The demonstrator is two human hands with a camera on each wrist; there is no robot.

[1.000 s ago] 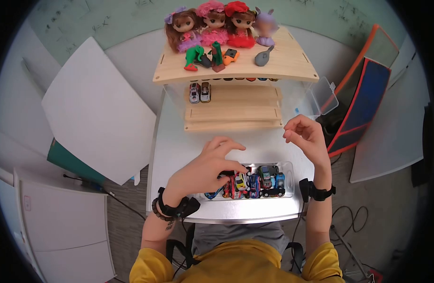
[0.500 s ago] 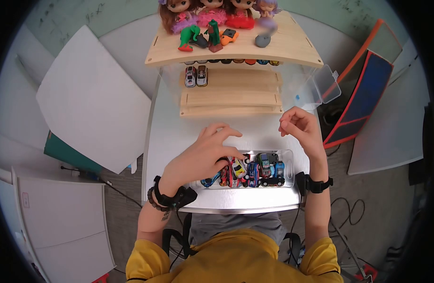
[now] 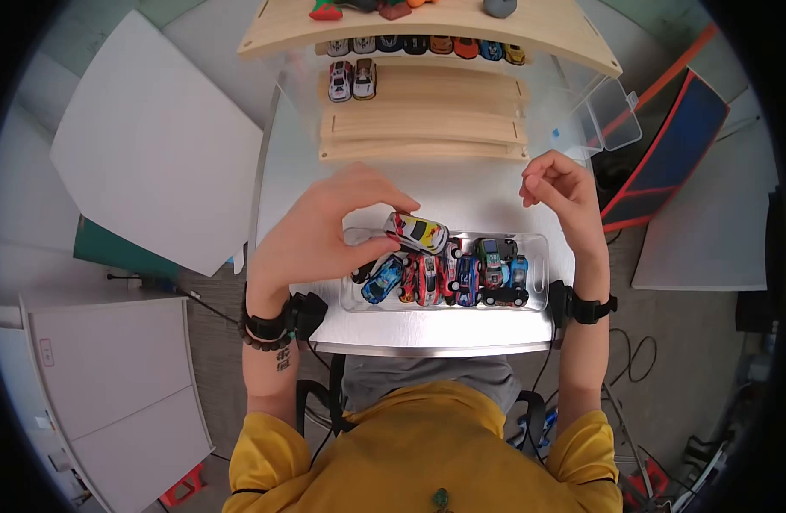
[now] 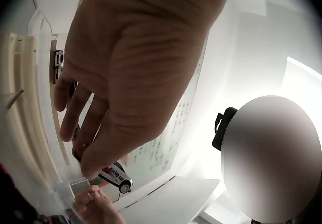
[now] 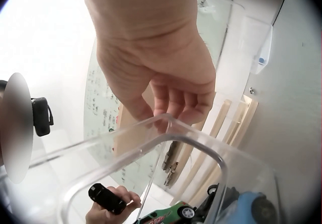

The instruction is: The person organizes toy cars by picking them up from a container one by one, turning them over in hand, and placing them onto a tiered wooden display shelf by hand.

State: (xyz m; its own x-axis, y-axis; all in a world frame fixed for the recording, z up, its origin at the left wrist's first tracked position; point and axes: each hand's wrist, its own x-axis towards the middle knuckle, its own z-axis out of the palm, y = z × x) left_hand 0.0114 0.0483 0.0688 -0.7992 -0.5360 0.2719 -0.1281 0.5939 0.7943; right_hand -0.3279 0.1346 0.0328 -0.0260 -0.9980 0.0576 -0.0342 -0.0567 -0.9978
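- The left hand [image 3: 312, 227] pinches the white and yellow toy car [image 3: 417, 232], with the thumb on the near side and a finger on the far side.
- The white and yellow toy car sticks out to the right of the left hand, over the far side of the clear tray [image 3: 540, 272]. I cannot tell if it touches the cars under it.
- The right hand [image 3: 564, 192] is well apart from the left hand, above the surface [image 3: 393, 335]. Its fingers are loosely bent, and its thumb is close to the fingertips.
- The clear tray is nearer to the person than the right hand, and one end of it is under the left hand.
- Just by the left thumb, a blue car [image 3: 382, 280] lies in the tray.
- Going right from there, you see a red car [image 3: 427, 280], a dark blue car [image 3: 467, 278] and a green car [image 3: 492, 263].
- Past both hands is a wooden shelf [image 3: 444, 90]. Two white cars [image 3: 352, 80] sit side by side on it, and a row of cars [image 3: 416, 44] stands farther back.
- Behind the right hand is a clear box lid [image 3: 617, 115].
- Each hand has a black strap [image 3: 591, 309] at the wrist.
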